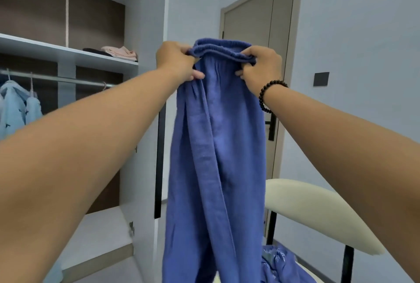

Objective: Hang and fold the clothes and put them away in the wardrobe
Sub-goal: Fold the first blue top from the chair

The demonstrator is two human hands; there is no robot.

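- The person is holding blue trousers (216, 146) up in the air in front of the wardrobe (145, 78), by the elastic waistband.
- The left hand (177, 61) is gripping the left end of the waistband, fingers curled over the gathered cloth and thumb pressing from below.
- The right hand (259, 66) is gripping the right end the same way, fingers wrapped over the band, thumb lying against the cloth beneath; a dark bead bracelet (268, 94) is sitting on that wrist.
- The trouser legs are hanging straight down together, running out of view at the bottom.
- Folded clothes (120, 52), pink on dark, are lying on a wardrobe shelf (56, 49).
- Light blue shirts (18, 107) are hanging from the rail (68, 79) under that shelf.
- A cream chair (318, 210) is standing at the right, with another blue patterned garment (279, 262) lying on its seat.
- A closed door (256, 21) is showing behind the trousers.
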